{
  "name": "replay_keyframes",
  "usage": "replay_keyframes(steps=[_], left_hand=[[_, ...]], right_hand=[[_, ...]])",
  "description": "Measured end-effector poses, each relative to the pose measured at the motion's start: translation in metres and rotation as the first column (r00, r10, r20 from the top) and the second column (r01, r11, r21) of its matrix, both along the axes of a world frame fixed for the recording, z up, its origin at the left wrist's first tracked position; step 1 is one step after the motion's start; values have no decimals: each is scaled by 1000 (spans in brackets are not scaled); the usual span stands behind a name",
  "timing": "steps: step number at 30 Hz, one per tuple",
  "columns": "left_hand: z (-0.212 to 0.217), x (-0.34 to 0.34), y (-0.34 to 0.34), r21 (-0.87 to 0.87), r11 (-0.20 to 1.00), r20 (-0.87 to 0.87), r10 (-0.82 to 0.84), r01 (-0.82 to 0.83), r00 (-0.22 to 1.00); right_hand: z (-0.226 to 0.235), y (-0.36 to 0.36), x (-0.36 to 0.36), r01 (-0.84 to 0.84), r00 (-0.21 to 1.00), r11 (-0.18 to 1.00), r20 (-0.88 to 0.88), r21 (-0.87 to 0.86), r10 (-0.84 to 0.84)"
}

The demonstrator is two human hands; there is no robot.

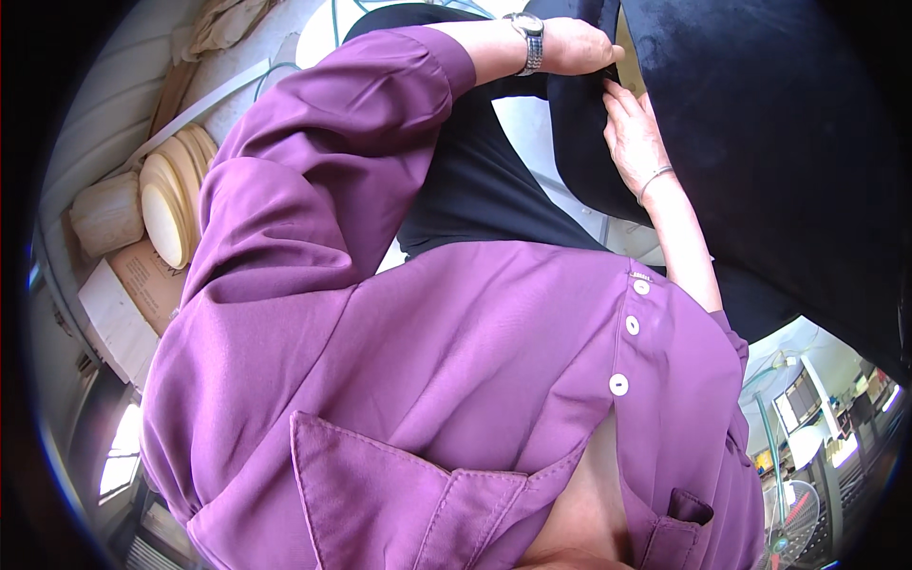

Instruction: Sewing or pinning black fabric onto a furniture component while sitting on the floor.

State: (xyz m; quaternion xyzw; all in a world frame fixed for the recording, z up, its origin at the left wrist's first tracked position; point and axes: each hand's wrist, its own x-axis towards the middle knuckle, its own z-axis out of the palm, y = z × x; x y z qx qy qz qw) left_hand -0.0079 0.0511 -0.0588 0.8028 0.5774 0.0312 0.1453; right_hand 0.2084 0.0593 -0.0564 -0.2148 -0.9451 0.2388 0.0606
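Note:
A large piece of black fabric (760,123) spreads over the right side, with a tan strip (628,66) showing at a gap in it. My left hand (575,47), with a metal watch at its wrist, is closed at the far end of that gap, thumb and fingers pinching the black edge. Just nearer, my right hand (632,133), a thin bracelet on its wrist, holds the edge of the same fabric at its fingertips. The hands are close together but apart. What lies under the fingertips is partly hidden.
Round cream-coloured discs (166,214) stand stacked at the left beside a cardboard box (147,280). A pale bar (214,109) slants behind them. At the lower right are a fan (793,518) and a window-like panel (800,404). My dark-trousered leg (494,190) lies below my hands.

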Motion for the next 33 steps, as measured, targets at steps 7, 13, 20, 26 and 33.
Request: replay_keyframes(steps=[7,13,20,26,33], left_hand=[[-11,18,-8,70,993,70,88,-93,994],[10,13,-5,211,945,62,241,-249,969],[8,32,-6,260,966,26,10,-16,1000],[5,24,-17,188,980,102,42,-61,994],[21,45,-43,335,933,272,35,-129,962]], right_hand=[[-4,-3,-4,4,998,1000,-62,19,-3],[-1,-1,-1,33,998,997,-47,-67,-36],[8,-7,-6,152,988,961,4,-229,-156],[7,-14,-6,180,983,983,-37,-15,-181],[7,-12,-3,226,974,973,29,-53,-224]])
